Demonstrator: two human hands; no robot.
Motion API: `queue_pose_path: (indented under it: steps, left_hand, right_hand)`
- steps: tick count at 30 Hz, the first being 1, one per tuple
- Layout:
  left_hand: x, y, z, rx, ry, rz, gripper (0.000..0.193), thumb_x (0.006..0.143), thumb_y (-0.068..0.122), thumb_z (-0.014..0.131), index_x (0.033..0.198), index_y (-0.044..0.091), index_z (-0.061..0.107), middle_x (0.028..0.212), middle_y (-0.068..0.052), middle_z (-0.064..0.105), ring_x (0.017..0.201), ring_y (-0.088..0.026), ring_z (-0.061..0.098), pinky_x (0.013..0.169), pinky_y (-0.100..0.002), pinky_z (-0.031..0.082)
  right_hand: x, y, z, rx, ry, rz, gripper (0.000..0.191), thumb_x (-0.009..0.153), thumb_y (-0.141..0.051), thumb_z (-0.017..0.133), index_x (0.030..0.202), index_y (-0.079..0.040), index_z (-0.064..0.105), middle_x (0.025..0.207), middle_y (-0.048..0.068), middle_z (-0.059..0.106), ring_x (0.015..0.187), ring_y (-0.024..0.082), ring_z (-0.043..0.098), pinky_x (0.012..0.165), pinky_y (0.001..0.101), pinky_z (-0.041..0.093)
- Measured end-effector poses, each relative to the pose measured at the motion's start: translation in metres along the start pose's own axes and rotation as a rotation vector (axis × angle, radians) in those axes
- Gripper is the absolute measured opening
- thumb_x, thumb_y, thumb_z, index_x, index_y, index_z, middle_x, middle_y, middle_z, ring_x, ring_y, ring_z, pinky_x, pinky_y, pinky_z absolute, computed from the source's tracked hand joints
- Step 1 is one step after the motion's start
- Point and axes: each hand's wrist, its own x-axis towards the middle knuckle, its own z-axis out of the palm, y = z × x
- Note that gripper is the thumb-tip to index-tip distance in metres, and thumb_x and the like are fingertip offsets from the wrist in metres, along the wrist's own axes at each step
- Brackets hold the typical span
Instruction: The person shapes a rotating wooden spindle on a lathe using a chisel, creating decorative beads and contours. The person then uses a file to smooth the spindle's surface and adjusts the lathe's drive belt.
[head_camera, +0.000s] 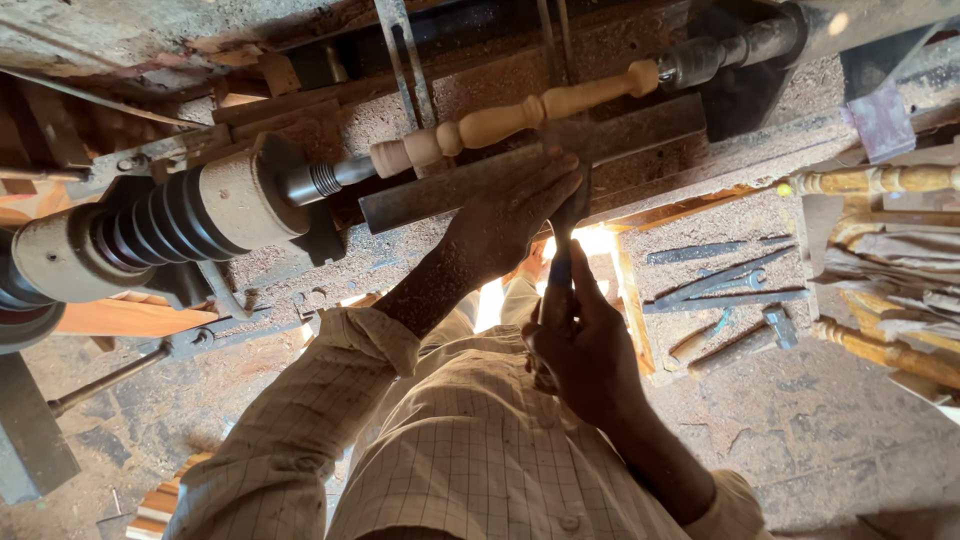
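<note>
Pale turned wooden spindle (510, 117), beaded and tapered, mounted between the grey pulley headstock (170, 225) at left and the dark steel tailstock centre (720, 55) at upper right. Long axis running left to right, rising slightly toward the right.

Flat dark steel tool rest bar (520, 165) lying parallel to the spindle, just below it in the picture.

Long dark steel turning chisel with blue ferrule (563, 255) laid across the rest, roughly square to the spindle axis, tip meeting the wood near mid-length; exact contact point hidden behind the fingers.

Left hand (505, 220): palm down on the rest, fingers pressed over the blade. Grip flat and closed onto the blade, not wrapped. Nearer of the two hands to the spindle, which lies just beyond its fingertips.

Right hand (585, 345): fist wrapped fully around the chisel handle, set back toward the body, well apart from the spindle.

Containers: none seen. Sawdust-covered tabletop (800, 400) at right carrying loose dark metal chisels and files (725, 285) and a small hammer (775, 325). Yellowed finished turned legs (880, 180) stacked at the far right edge.
</note>
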Motion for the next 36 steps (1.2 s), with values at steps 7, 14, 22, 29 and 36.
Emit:
queue_pose_path:
  steps: [7,14,22,29,36]
  left_hand:
    - [-0.011,-0.011,-0.003,0.024,0.016,0.033,0.06,0.099,0.0,0.062,0.156,0.01,0.047,0.165,-0.007,0.041,0.155,-0.022,0.036,0.128,-0.038,0.038]
    - [-0.014,-0.012,-0.008,0.009,0.018,0.022,0.054,0.102,0.005,0.059,0.154,0.008,0.046,0.162,-0.009,0.044,0.153,-0.024,0.036,0.126,-0.042,0.038]
    - [0.003,-0.003,0.001,-0.101,0.128,0.019,0.041,0.109,0.016,0.058,0.149,0.009,0.051,0.155,-0.013,0.053,0.147,-0.028,0.049,0.125,-0.044,0.044]
    - [0.008,0.01,0.001,-0.042,0.171,0.022,0.042,0.106,0.018,0.061,0.144,0.003,0.055,0.148,-0.018,0.058,0.142,-0.032,0.053,0.12,-0.047,0.046]
    - [0.002,0.028,0.007,-0.018,0.173,0.051,0.034,0.105,0.014,0.065,0.138,0.006,0.063,0.149,-0.015,0.058,0.142,-0.029,0.054,0.121,-0.045,0.051]
  right_hand:
    - [-0.001,-0.006,0.044,0.008,0.135,-0.012,0.096,0.079,-0.008,0.071,0.163,-0.011,0.023,0.067,0.004,0.061,0.06,0.012,0.061,0.055,0.0279,0.055]
    - [0.001,0.001,0.061,0.057,0.167,-0.102,0.102,0.078,-0.008,0.073,0.164,-0.009,0.018,0.076,0.003,0.064,0.067,0.012,0.065,0.061,0.0273,0.059]
    - [0.007,0.013,0.014,0.06,0.088,0.186,0.07,0.102,-0.03,0.052,0.165,-0.024,0.023,0.073,0.013,0.07,0.052,0.017,0.067,0.043,0.0316,0.057]
    - [0.01,0.039,-0.048,0.152,-0.147,-0.114,0.085,0.089,-0.013,0.066,0.163,-0.013,0.025,0.082,0.007,0.066,0.056,0.011,0.063,0.048,0.0286,0.057]
    - [0.007,0.083,-0.069,0.12,-0.219,0.058,0.086,0.087,-0.01,0.061,0.166,-0.021,0.027,0.076,0.003,0.066,0.055,0.01,0.062,0.047,0.0299,0.059]
